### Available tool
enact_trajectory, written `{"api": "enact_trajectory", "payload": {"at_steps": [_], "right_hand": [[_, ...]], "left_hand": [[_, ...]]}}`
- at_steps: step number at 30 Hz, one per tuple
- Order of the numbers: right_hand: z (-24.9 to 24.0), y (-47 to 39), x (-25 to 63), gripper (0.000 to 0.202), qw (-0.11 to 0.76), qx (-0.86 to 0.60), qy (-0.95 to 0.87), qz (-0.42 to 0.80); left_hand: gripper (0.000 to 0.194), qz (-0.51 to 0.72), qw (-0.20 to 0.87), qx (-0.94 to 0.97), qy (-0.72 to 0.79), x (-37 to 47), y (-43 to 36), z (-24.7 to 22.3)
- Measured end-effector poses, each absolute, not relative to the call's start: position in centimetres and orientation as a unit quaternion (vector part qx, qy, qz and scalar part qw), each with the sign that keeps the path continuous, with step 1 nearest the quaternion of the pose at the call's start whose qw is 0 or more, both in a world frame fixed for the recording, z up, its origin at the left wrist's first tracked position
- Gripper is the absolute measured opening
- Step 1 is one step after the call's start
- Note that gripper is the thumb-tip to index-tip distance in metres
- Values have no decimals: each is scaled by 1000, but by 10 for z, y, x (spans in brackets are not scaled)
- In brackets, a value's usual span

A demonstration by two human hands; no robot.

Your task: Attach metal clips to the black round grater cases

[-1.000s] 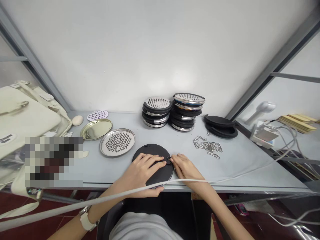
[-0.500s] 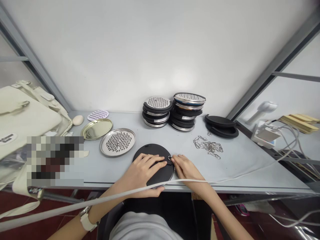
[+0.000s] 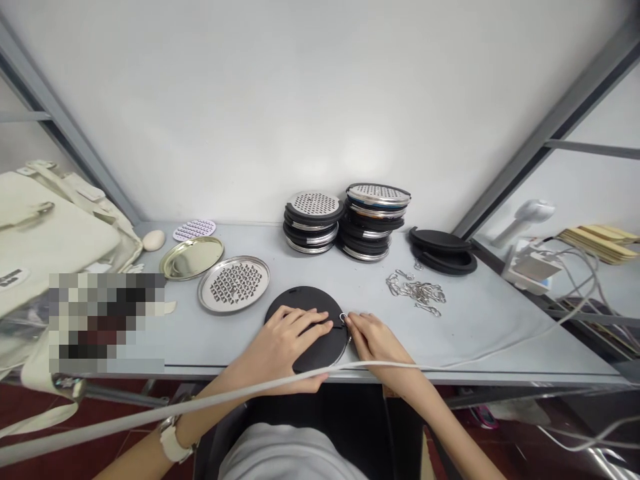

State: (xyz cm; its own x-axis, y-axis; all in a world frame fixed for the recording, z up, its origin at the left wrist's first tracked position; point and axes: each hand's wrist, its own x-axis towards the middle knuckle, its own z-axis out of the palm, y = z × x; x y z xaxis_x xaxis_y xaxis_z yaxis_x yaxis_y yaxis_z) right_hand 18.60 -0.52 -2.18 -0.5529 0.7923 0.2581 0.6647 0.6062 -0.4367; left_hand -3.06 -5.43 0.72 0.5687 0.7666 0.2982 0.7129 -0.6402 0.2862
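Observation:
My left hand lies flat on a round black lid-like disc near the table's front edge, fingers stretched and thumb past the rim. At the disc's right edge my right hand pinches a small silver wire clip, whose looped end shows over a slot in the rim. The rest of the clip is hidden by my fingers. Left of the disc lies a round metal grater plate. A pile of similar silver clips is spread to the right of my right hand.
Two stacks of round graters, one left and one right, stand by the wall. Black round covers lie at the right, a gold-toned dish and purple-white perforated disc at the left. A white cable crosses before my wrists. A cream bag hangs left.
The clip's loop has shifted slightly to the right at the disc's rim, with my right fingers still pinching it. My left hand stays on the disc. The view has moved a little.

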Motion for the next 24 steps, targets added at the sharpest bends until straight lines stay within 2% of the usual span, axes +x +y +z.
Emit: {"api": "enact_trajectory", "payload": {"at_steps": [24], "right_hand": [[-19, -10, 184, 23, 221, -428, -863, 150]], "left_hand": [[57, 192, 30, 898, 395, -32, -52, 1]]}}
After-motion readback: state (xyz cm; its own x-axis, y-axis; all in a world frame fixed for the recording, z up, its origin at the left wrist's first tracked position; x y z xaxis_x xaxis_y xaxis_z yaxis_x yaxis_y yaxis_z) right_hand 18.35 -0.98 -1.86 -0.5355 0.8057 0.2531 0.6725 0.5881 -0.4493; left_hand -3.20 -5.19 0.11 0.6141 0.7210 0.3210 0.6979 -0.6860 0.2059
